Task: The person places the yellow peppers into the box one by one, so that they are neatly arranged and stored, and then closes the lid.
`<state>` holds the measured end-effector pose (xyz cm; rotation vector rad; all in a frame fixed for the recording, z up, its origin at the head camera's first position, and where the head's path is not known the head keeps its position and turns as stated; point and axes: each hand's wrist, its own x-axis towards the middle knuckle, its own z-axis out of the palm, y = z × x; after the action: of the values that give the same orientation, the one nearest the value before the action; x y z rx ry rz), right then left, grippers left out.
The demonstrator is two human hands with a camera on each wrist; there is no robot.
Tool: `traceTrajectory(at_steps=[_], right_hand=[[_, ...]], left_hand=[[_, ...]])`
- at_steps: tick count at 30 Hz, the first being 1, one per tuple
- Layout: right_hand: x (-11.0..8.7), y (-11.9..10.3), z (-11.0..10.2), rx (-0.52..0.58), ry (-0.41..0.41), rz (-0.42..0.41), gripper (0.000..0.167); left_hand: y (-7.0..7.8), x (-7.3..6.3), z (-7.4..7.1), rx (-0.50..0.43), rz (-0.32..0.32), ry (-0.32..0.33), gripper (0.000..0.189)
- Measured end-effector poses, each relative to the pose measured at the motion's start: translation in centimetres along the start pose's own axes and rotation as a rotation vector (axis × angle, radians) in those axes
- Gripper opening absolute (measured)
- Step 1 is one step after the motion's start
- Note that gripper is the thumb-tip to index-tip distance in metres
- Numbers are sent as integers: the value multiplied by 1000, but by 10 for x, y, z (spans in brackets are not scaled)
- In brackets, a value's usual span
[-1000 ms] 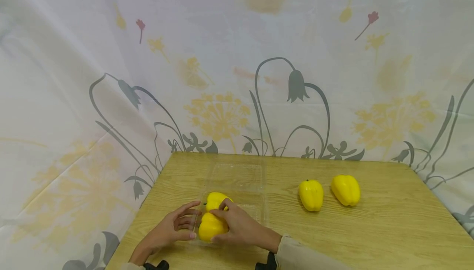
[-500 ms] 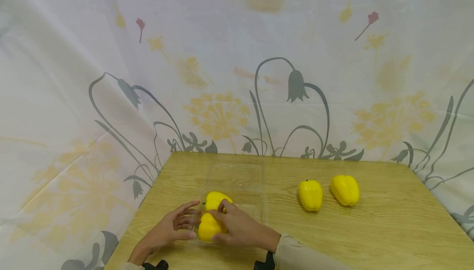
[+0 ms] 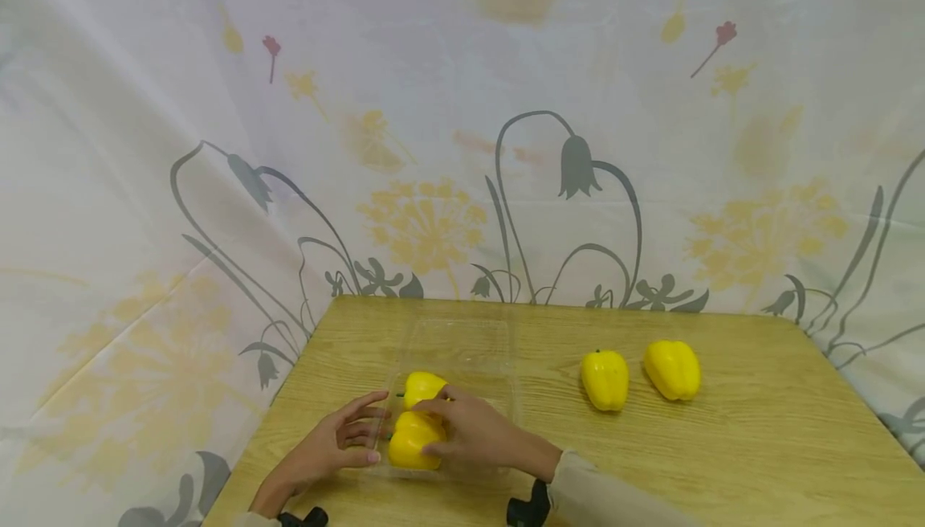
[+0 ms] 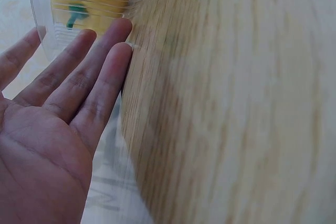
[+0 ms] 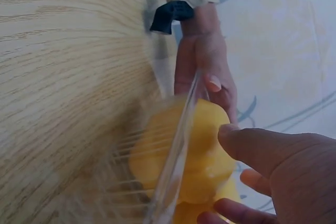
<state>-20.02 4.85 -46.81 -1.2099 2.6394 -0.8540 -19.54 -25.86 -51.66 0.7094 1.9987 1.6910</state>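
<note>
Our right hand sits slightly farther right, baring more of the front pepper — its fingers look spread around it, contact unclear, so that pepper seems nearly settled in the clear box beside the back pepper. Box wall separates our spread left hand from both. Two more peppers lie on the table, rightward.

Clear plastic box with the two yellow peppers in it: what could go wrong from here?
First, the near pepper and far pepper sit close together, so the right hand, with thumb and fingers about the near one, might nudge the far one when it moves. Second, the left hand is at the side of the clear plastic box but does not grip it, so a sideways push could perhaps slide the box.
</note>
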Motion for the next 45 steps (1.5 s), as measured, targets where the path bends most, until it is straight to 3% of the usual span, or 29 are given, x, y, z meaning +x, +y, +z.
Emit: traceTrajectory(at_steps=[11, 24, 29, 38, 45], right_hand=[[-12, 10, -22, 143, 45, 35, 41], [-45, 47, -56, 79, 294, -19, 34], [-68, 60, -73, 84, 339, 42, 35], [-106, 88, -95, -19, 484, 100, 34], [-137, 105, -113, -87, 537, 168, 38]], left_hand=[[0, -1, -1, 12, -12, 5, 77], [0, -1, 0, 22, -17, 15, 77], [1, -1, 2, 29, -44, 30, 77], [1, -1, 1, 27, -42, 28, 77], [0, 0, 0, 34, -39, 28, 77]])
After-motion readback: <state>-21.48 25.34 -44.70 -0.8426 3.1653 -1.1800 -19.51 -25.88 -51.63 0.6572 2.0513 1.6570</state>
